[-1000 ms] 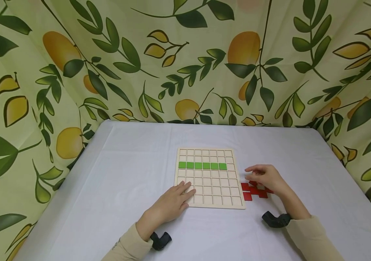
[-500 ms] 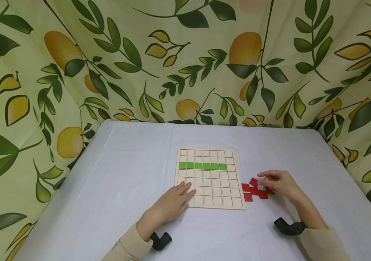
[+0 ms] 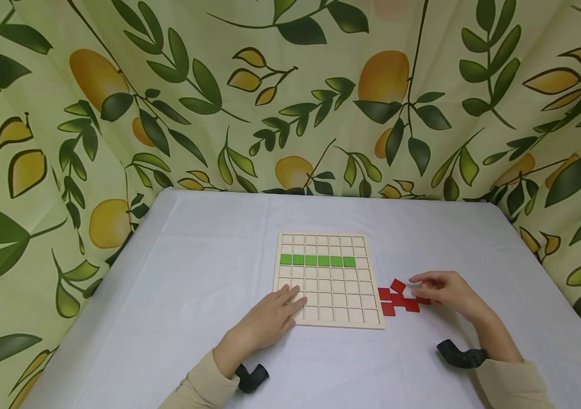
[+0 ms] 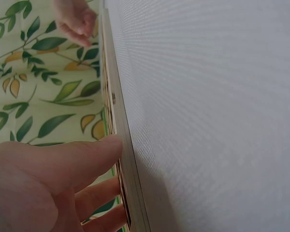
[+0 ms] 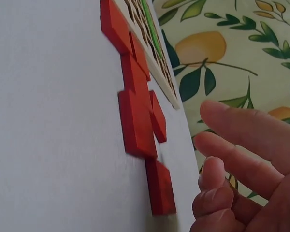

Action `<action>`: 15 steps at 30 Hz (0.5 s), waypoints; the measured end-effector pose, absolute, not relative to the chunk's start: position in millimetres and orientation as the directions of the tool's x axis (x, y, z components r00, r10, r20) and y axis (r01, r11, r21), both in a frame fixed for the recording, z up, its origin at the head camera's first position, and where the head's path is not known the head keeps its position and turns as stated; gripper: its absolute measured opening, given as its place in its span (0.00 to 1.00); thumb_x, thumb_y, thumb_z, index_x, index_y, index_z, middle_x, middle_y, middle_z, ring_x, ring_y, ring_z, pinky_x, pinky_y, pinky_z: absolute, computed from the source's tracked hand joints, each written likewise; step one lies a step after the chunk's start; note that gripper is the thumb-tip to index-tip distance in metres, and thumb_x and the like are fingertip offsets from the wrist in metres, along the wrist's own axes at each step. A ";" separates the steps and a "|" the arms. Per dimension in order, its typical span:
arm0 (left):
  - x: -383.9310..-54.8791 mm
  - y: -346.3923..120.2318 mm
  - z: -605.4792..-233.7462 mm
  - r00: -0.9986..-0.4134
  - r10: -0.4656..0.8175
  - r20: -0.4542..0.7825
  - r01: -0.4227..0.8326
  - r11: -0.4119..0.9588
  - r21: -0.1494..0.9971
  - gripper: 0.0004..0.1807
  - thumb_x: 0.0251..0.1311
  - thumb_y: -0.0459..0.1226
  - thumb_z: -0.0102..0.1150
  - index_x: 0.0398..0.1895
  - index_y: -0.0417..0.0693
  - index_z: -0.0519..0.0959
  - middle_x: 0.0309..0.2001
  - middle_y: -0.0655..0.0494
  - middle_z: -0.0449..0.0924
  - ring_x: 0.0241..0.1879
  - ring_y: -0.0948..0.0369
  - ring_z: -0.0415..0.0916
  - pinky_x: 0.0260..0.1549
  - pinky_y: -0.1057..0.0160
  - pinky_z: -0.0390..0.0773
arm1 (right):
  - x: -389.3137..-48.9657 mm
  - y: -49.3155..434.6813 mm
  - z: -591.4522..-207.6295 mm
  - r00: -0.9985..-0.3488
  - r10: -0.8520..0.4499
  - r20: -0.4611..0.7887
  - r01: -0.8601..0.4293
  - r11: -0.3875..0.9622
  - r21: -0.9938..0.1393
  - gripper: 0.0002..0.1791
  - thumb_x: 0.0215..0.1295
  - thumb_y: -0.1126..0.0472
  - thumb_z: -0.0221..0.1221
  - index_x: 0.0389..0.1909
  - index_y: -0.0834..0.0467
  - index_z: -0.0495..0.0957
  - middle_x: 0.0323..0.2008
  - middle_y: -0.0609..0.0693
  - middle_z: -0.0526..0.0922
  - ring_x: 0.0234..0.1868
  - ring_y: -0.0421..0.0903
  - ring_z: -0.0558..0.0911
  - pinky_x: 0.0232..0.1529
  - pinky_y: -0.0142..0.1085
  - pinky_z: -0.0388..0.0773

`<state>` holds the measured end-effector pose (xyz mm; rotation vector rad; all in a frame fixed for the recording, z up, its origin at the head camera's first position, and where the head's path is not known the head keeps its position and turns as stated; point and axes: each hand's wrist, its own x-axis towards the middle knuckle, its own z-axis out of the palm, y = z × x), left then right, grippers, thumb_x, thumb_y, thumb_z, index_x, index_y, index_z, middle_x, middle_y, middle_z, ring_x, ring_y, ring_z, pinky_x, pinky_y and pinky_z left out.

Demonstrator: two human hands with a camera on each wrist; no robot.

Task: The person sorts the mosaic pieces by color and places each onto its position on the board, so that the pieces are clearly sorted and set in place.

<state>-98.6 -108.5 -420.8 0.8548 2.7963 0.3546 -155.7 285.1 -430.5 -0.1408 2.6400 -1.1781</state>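
My left hand (image 3: 264,318) rests on the near left corner of a pale wooden grid board (image 3: 331,298), fingers spread. In the left wrist view, the thumb (image 4: 96,157) lies at the board's edge. A row of green square tiles (image 3: 323,261) fills most of one line of cells. Right of the board lies a loose cluster of red square tiles (image 3: 398,300). My right hand (image 3: 448,292) hovers at the cluster's right end, partly covering the rightmost tile from above. It holds nothing. In the right wrist view, its fingers (image 5: 246,121) reach forward beside the red tiles (image 5: 137,121).
A white cloth (image 3: 208,244) covers the table. Behind it and on both sides hangs a curtain (image 3: 178,142) with a fruit and leaf print. A black wrist device (image 3: 461,356) sits below the right hand and another device (image 3: 253,378) below the left.
My right hand has moved right and slightly toward me, away from the board, uncovering more red tiles. The left hand and the tiles stay put.
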 end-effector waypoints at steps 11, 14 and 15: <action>-99.1 -108.3 -421.4 -0.817 0.565 -0.119 0.516 0.807 0.289 0.25 0.70 0.39 0.48 0.70 0.49 0.66 0.74 0.47 0.61 0.74 0.48 0.58 0.71 0.48 0.64 | -155.9 298.7 -437.0 -0.955 -0.237 -0.177 -0.021 0.653 -0.757 0.22 0.59 0.59 0.66 0.50 0.68 0.79 0.23 0.44 0.72 0.23 0.38 0.70 0.23 0.26 0.72; -98.9 -108.1 -421.2 -0.816 0.566 -0.120 0.515 0.805 0.295 0.25 0.70 0.39 0.47 0.70 0.49 0.65 0.74 0.47 0.60 0.74 0.48 0.58 0.71 0.48 0.64 | -155.3 301.6 -438.2 -0.956 -0.236 -0.176 -0.027 0.665 -0.746 0.22 0.58 0.59 0.66 0.50 0.69 0.79 0.23 0.44 0.71 0.22 0.37 0.70 0.22 0.26 0.71; -98.7 -108.1 -421.1 -0.816 0.565 -0.121 0.514 0.805 0.297 0.25 0.70 0.39 0.47 0.70 0.49 0.65 0.74 0.47 0.60 0.74 0.48 0.57 0.72 0.47 0.64 | -155.3 302.6 -438.5 -0.957 -0.234 -0.174 -0.029 0.669 -0.742 0.22 0.57 0.59 0.66 0.49 0.69 0.79 0.23 0.44 0.71 0.22 0.37 0.70 0.22 0.26 0.70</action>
